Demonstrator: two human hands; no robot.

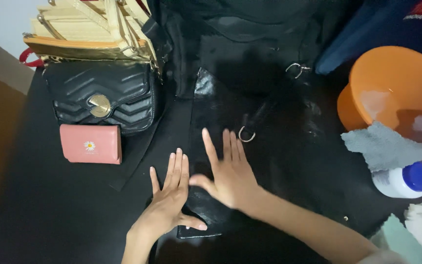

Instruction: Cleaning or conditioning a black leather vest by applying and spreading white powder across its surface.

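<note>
— Two hands lying flat?
— Yes: left hand (169, 193) and right hand (228, 171) are resting open, gripping nothing, on the glossy black bag (250, 102), which is stretching away from them across the tabletop (50, 215).

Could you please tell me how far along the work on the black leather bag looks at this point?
The black leather bag lies flat and its surface looks glossy. In hand: the left hand and right hand press open-palmed on it. The grey cloth and white bottle lie aside; the quilted black handbag and pink wallet sit untouched.
</note>
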